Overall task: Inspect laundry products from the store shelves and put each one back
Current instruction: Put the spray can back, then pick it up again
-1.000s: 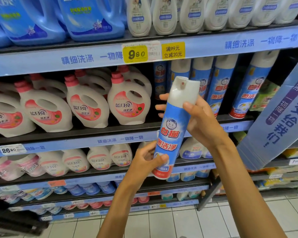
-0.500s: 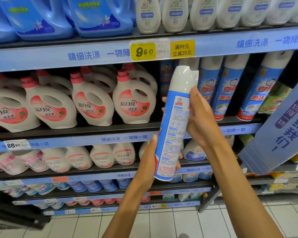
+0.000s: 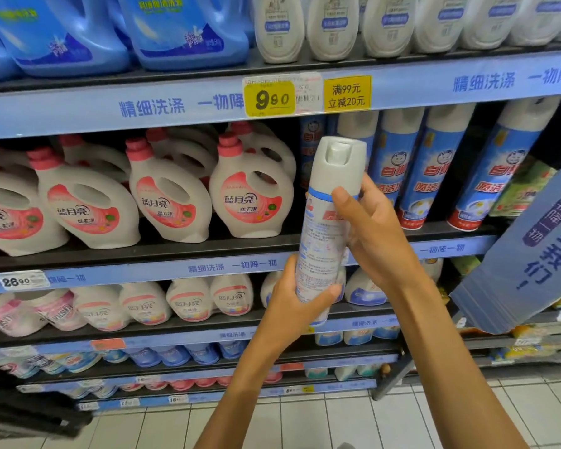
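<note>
A tall blue-and-white spray can (image 3: 324, 228) with a white cap stands nearly upright in front of the shelves, its fine-print back label facing me. My left hand (image 3: 292, 306) grips the can's lower end, thumb across the front. My right hand (image 3: 373, 231) holds the upper body from the right, thumb laid just under the cap. Matching spray cans (image 3: 434, 170) stand in a row on the shelf (image 3: 450, 236) right behind.
White jugs with pink labels (image 3: 250, 196) fill the same shelf to the left. Blue jugs (image 3: 188, 30) and white bottles (image 3: 334, 27) sit above. A blue hanging sign (image 3: 538, 251) juts out at right. Lower shelves hold more bottles; tiled floor below.
The can has been turned about its long axis: the front logo faced me, then the side, now the printed back and the nozzle notch. Both hands shifted their grip slightly.
</note>
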Demonstrator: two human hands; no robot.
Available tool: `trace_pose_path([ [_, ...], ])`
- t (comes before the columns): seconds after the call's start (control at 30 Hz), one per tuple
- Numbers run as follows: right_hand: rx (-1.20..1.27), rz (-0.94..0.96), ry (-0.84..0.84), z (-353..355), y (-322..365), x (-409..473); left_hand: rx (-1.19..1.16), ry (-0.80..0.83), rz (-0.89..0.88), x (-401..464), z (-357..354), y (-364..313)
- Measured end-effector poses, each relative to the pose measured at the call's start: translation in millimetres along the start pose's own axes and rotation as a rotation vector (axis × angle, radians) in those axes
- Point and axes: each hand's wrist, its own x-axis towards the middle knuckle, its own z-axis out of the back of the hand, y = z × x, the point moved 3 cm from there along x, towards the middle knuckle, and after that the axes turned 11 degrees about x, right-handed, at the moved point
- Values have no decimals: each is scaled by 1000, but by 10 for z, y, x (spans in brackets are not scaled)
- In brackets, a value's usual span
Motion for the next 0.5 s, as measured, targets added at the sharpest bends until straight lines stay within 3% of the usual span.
trace_pose_path([
  [0.1, 20, -94, 14, 25, -24, 58, -135, 66, 55, -10, 19, 66],
  [0.27, 121, -185, -13, 61, -117, 136, -516, 338, 129, -7, -41, 94],
  [0.5, 62, -16, 2, 56, 0, 235, -177, -3, 21, 224, 157, 41],
])
